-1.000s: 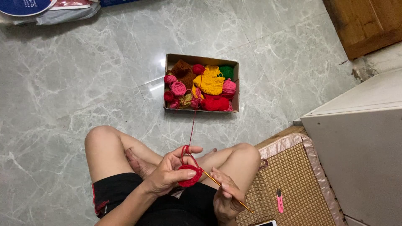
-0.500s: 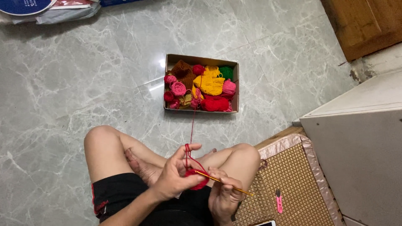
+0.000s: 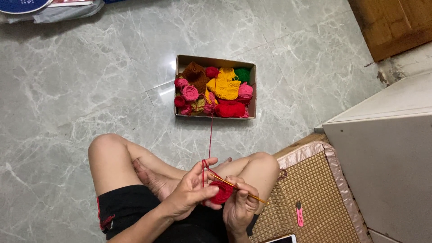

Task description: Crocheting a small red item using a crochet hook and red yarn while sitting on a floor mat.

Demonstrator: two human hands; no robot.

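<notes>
Left hand (image 3: 191,191) was closed on the red crochet piece (image 3: 222,192), pinching it between thumb and fingers, with the red yarn (image 3: 210,135) looped over the raised forefinger; right hand (image 3: 238,204) was closed around the crochet hook (image 3: 234,186), gripping it near the middle, hook tip pointing toward the left hand at the edge of the piece; both hands sat low over the lap of a person cross-legged on the grey marble floor (image 3: 67,90).

Yarn ran taut from the forefinger straight up to the cardboard box (image 3: 216,60), which lay on the floor well apart from the knees; box held brown, yellow, green, pink and red crocheted bits and 1 red ball (image 3: 230,109) at its near wall, the likely feed for the strand.

Judged step: a stitch in progress on the rim of the red piece, hook tip at or in the fabric; exact loop count on the hook too small to tell. Next move would call for steady yarn tension off the forefinger and a firm pinch just beside the working stitch.

Woven mat (image 3: 310,202) lay beside the right knee, a small pink tool (image 3: 299,214) on it.
</notes>
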